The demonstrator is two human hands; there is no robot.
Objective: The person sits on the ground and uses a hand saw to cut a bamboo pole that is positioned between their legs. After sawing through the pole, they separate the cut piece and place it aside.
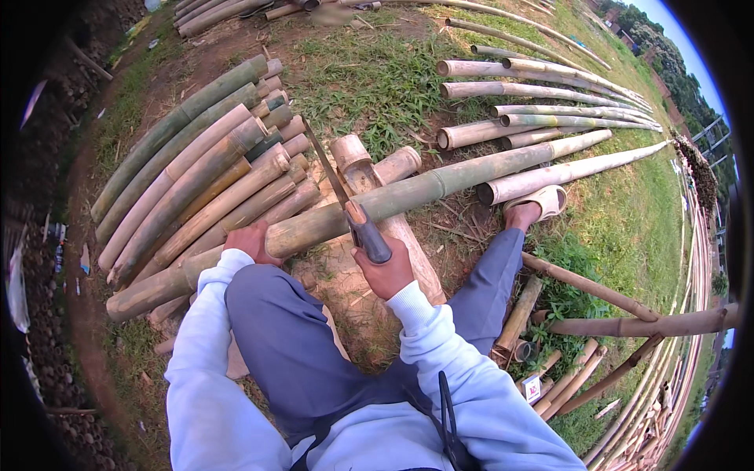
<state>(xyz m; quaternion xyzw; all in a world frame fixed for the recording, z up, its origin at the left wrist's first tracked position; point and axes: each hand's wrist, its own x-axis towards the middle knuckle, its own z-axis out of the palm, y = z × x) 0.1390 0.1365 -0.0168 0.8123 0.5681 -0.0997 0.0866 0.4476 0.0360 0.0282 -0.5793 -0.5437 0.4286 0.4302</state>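
A long green-and-tan bamboo pole (pixel 424 188) lies slantwise in front of me, from lower left to upper right. My left hand (pixel 253 241) grips it from above, left of the saw. In my right hand (pixel 386 268) is the dark handle of a handsaw (pixel 334 180), its blade pointing away from me across the pole. The saw's teeth are too small to make out, and I cannot tell how deep the blade sits. Beneath the pole, a pale bamboo support (pixel 414 250) runs away from me, with a notched end (pixel 355 161) beyond the pole.
Several cut bamboo lengths (pixel 184 173) lie stacked at the left. Long bamboo poles (pixel 542 86) stretch across the grass at the far right. My sandalled foot (pixel 542 206) rests near one pole. A bamboo frame (pixel 628 326) and short pieces (pixel 573 381) are at the near right.
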